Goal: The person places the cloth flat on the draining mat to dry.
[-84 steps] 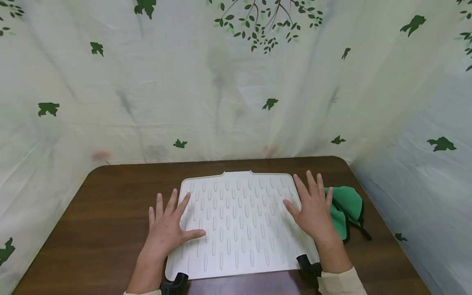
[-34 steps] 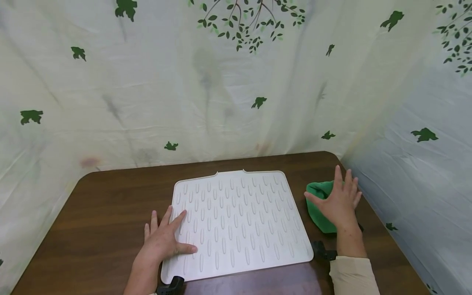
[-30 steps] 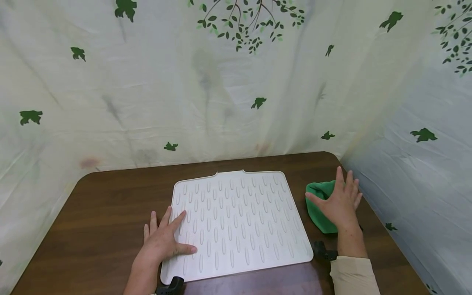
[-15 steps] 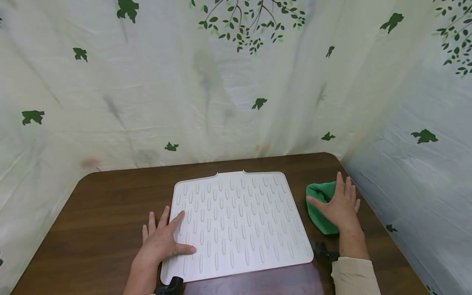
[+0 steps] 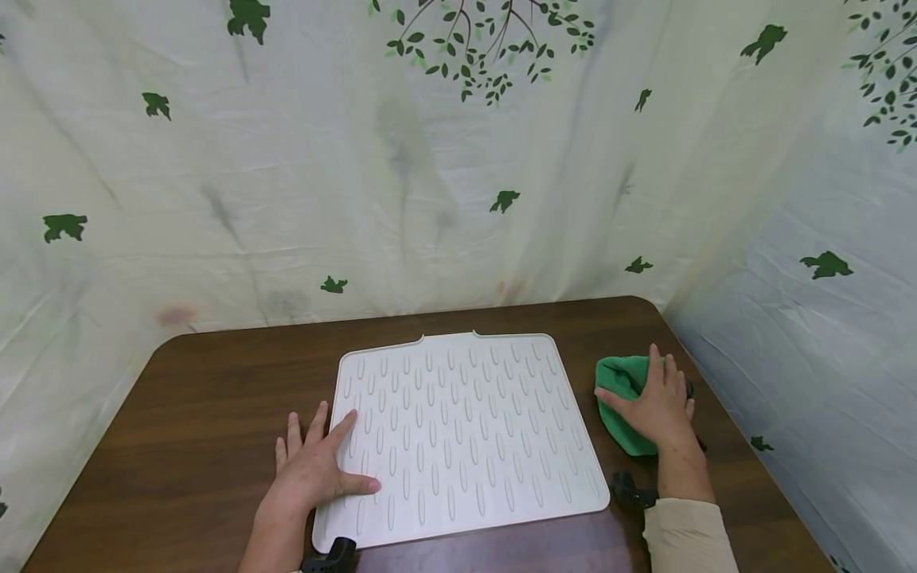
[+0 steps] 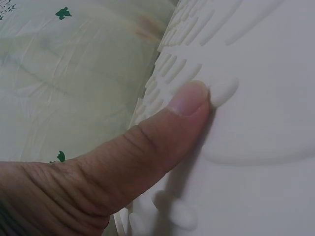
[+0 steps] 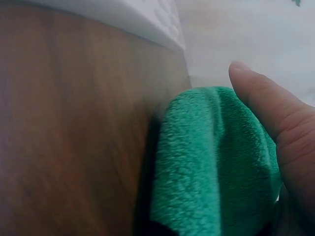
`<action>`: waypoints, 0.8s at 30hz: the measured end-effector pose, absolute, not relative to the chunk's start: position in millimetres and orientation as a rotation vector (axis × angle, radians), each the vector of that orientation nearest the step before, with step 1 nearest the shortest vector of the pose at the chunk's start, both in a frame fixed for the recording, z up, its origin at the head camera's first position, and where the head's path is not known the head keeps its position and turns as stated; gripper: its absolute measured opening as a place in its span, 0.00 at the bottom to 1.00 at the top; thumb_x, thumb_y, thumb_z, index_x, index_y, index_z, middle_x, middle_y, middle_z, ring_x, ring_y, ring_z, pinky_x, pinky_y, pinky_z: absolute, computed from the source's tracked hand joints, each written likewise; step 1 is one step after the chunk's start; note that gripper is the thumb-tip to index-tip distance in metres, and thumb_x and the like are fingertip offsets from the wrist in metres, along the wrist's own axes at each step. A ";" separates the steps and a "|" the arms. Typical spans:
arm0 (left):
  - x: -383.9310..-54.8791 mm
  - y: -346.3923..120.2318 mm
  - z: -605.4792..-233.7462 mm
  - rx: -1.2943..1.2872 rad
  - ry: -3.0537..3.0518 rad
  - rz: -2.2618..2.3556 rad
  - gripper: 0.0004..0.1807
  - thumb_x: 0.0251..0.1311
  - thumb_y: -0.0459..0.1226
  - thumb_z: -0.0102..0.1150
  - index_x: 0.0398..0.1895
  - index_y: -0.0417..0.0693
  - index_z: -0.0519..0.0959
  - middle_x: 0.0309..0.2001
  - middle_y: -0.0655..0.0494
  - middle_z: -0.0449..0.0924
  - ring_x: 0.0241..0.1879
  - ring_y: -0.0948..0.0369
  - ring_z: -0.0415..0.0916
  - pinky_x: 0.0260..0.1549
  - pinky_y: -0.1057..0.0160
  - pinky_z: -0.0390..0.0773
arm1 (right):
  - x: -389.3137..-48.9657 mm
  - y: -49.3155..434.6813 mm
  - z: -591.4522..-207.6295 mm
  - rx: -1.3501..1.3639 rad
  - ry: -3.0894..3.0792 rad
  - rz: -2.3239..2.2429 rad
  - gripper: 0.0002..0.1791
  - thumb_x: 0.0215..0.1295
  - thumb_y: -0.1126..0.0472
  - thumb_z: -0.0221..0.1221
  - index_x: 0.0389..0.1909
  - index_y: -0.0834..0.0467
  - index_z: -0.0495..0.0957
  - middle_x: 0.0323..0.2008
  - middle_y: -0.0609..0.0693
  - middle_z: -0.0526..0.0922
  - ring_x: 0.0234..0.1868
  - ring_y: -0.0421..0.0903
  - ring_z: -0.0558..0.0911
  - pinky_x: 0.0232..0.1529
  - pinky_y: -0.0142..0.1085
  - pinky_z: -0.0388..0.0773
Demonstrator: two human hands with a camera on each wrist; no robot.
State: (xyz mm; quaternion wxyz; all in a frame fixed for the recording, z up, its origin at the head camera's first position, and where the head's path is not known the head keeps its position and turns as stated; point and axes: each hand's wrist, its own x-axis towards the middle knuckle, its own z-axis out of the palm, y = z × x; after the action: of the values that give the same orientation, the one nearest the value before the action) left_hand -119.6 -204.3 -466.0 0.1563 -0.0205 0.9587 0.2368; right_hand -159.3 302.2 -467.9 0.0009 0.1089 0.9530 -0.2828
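Note:
A white mat (image 5: 473, 446) with rows of raised oblong ridges lies flat on the brown table. My left hand (image 5: 310, 471) rests over its left side with fingers spread, and in the left wrist view the thumb (image 6: 162, 137) lies against the ridged surface. Right of the mat is a folded green fleecy cloth (image 5: 619, 377) with dark edging. My right hand (image 5: 657, 410) lies over this cloth with straight fingers, covering part of it. In the right wrist view its thumb (image 7: 268, 101) extends past the top of the cloth's pile, not visibly gripping.
The brown wooden table (image 5: 215, 398) has rounded far corners. Behind it and along the right hang pale curtains (image 5: 301, 159) printed with green leaves. A dark wrist camera (image 5: 630, 489) sits at the right wrist, and another (image 5: 333, 555) at the left.
My right hand has gone from the mat's right edge over to the green cloth, and its fingers have lowered lately. The left hand has slid slightly nearer me along the mat's edge.

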 end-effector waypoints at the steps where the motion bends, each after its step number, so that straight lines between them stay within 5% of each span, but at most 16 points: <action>1: -119.6 -204.3 -466.2 -0.059 2.745 0.675 0.73 0.25 0.66 0.82 0.81 0.53 0.58 0.82 0.34 0.34 0.77 0.26 0.19 0.69 0.23 0.28 | -159.8 302.6 -469.4 0.342 2.984 -0.884 0.72 0.57 0.30 0.67 0.82 0.57 0.26 0.80 0.73 0.31 0.78 0.78 0.38 0.66 0.81 0.38; 16: -119.3 -203.5 -467.0 -0.054 2.751 0.672 0.74 0.25 0.67 0.81 0.80 0.52 0.58 0.82 0.33 0.35 0.77 0.25 0.20 0.69 0.23 0.29 | -162.7 302.6 -480.8 0.361 2.927 -0.863 0.77 0.49 0.29 0.71 0.82 0.54 0.27 0.80 0.72 0.32 0.79 0.76 0.37 0.67 0.81 0.38; 24: -119.5 -203.6 -467.4 -0.052 2.756 0.669 0.74 0.25 0.67 0.81 0.80 0.52 0.58 0.82 0.32 0.35 0.77 0.25 0.20 0.69 0.22 0.29 | -163.6 300.5 -479.2 0.374 2.930 -0.865 0.74 0.52 0.39 0.74 0.83 0.55 0.29 0.79 0.73 0.33 0.78 0.77 0.37 0.67 0.81 0.38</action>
State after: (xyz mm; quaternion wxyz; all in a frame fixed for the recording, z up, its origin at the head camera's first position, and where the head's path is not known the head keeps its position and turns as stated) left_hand -119.5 -203.6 -467.4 0.1519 -0.0182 0.9603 0.2331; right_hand -163.6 300.5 -479.2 0.0318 0.1214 0.9515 -0.2808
